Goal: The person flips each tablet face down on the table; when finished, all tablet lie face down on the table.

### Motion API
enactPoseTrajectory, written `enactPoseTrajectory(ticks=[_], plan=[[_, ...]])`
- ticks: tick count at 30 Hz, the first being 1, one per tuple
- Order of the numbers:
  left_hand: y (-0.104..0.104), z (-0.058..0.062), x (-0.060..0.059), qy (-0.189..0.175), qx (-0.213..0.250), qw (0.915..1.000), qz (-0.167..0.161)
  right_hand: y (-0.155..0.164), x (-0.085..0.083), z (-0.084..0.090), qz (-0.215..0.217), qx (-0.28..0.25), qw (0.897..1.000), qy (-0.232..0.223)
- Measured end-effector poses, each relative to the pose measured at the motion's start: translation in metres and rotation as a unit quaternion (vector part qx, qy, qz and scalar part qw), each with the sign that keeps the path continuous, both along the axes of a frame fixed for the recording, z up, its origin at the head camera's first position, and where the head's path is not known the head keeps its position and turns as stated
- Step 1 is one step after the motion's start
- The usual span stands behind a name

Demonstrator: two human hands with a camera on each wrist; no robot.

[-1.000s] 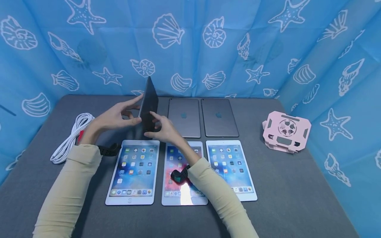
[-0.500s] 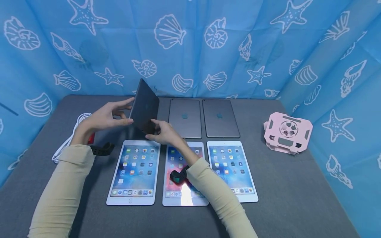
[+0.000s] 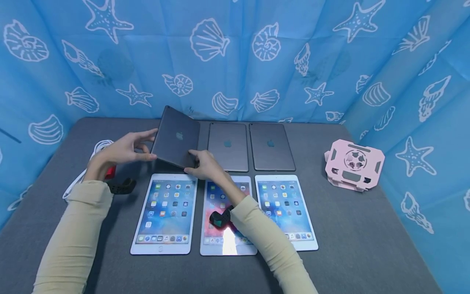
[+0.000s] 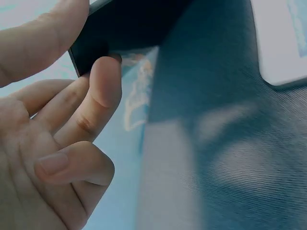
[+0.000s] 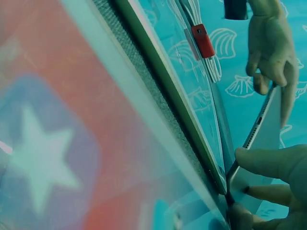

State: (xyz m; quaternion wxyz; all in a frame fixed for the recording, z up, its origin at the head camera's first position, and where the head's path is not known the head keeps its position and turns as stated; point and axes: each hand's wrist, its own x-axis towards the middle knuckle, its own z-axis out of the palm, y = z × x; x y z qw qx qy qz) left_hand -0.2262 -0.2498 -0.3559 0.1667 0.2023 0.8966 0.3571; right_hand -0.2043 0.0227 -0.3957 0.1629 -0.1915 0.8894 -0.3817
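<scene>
Blue curtain (image 3: 154,49), tilted tablet (image 3: 172,143) (Apple logo (image 3: 179,136)), left grip (image 3: 126,149), right grip (image 3: 207,165) both pinching it

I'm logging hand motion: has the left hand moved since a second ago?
Yes. In the head view, the left hand has moved left and slightly down, judged against the leftmost white tablet.

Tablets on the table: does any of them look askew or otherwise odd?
One dark tablet is tilted, left edge raised, because the left hand and right hand hold it. The middle white tablet shows a bright patch, probably glare. No damage stands out.
</scene>
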Motion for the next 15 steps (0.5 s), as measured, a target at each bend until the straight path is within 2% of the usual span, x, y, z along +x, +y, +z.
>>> enactPoseTrajectory(ticks=[8,15], plan=[[-0.003,-0.014,0.0,-0.011,-0.011,0.9999,0.002,0.003,0.004,0.002,0.002,0.026,0.999,0.029],[0.0,-0.024,-0.004,-0.048,-0.006,0.9987,0.015,0.003,0.005,0.003,-0.002,0.051,0.998,0.038]])
